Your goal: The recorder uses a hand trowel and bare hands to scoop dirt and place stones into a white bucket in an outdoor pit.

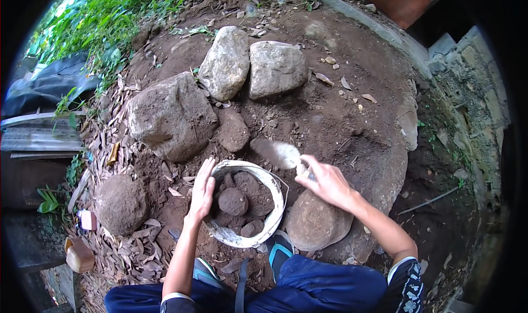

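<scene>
A white bucket (276,187) stands on the dirt in front of my feet, with several stones (233,202) and loose soil inside. My left hand (202,189) rests with fingers stretched out against the left side of its rim. Right of the bucket, my right hand (324,180) is closed round the handle of a hand trowel (285,154). Its blade points left, over the soil just beyond the bucket. The handle is mostly hidden in my fingers. A large rounded stone (316,219) lies below my right hand.
Several big rocks (173,115) lie beyond the bucket, with a smaller stone (233,130) among them. A round stone (121,204) sits to the left by dry leaves (132,252). A stone wall (467,93) runs along the right; green plants (110,21) grow at far left.
</scene>
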The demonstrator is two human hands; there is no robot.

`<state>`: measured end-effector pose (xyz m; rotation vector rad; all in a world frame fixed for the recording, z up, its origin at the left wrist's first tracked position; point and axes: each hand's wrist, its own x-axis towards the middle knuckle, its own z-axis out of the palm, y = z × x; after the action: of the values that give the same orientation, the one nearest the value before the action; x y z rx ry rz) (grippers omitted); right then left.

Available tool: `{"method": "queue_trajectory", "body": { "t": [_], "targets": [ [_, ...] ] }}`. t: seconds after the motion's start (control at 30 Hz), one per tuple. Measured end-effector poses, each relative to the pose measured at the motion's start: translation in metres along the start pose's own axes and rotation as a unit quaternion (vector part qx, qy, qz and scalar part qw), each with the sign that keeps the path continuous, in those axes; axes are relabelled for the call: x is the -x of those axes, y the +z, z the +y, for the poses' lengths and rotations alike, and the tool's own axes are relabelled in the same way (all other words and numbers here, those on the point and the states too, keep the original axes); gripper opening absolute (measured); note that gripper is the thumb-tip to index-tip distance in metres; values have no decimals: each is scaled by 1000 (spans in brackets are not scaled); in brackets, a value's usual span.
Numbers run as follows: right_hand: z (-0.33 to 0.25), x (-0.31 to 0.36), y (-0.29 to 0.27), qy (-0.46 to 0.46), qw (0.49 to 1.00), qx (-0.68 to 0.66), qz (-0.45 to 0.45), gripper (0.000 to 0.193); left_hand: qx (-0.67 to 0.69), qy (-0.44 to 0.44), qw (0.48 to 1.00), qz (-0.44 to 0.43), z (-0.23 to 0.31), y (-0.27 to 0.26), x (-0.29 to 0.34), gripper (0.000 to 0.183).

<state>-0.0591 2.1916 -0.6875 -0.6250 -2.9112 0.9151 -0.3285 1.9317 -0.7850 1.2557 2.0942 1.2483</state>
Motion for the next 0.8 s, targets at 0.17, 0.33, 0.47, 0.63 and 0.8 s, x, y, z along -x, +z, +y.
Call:
{"method": "queue_trajectory", "body": {
  "t": [0.17, 0.33, 0.47, 0.63, 0.8],
  "targets": [
    [104, -32, 18, 139, 984, 62, 87, 34, -154, 20, 986, -54, 20, 7, -9, 77],
    [153, -86, 45, 185, 976, 60, 95, 38, -197, 32, 978, -56, 29, 6, -9, 87],
    [170, -95, 60, 167, 980, 38, 100, 38, -207, 11, 977, -54, 37, 17, -18, 88],
    [163, -66, 53, 107, 993, -20, 50, 32, -243, -9, 969, -49, 35, 11, -18, 78],
    [174, -85, 63, 108, 990, 5, 94, 31, -221, -4, 974, -47, 40, 17, -23, 73]
  ]
}}
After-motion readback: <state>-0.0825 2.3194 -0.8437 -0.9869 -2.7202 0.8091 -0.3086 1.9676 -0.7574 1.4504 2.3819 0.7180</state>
